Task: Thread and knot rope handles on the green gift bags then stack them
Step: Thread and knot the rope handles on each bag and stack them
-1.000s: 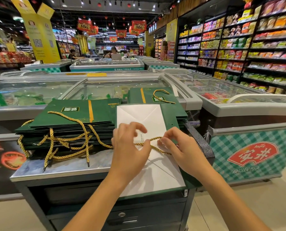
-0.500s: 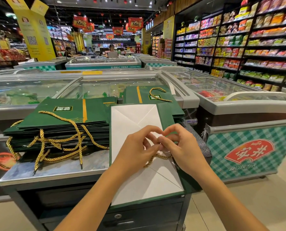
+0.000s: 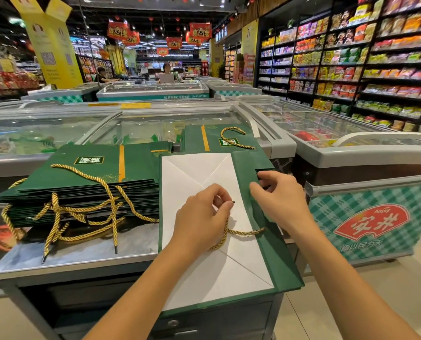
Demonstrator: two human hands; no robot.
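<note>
A flattened green gift bag (image 3: 273, 256) lies white side up in front of me on a metal counter (image 3: 86, 256). My left hand (image 3: 202, 217) pinches the black tip of a gold rope (image 3: 239, 233), which trails under the hand and over to the bag's green right flap. My right hand (image 3: 282, 197) grips that flap's upper edge. To the left sits a stack of green bags (image 3: 82, 185) with gold rope handles hanging over its front. A second stack (image 3: 217, 139) with one gold handle lies behind the bag.
Glass-topped chest freezers (image 3: 327, 133) stand behind and to the right of the counter. Stocked shelves (image 3: 376, 57) line the right aisle. Two people are at a far counter (image 3: 165, 72). Floor shows at lower right.
My hands, which met at the rope in the bag's middle, have parted. The left now holds the rope's tip up; the right has moved to the bag's right flap.
</note>
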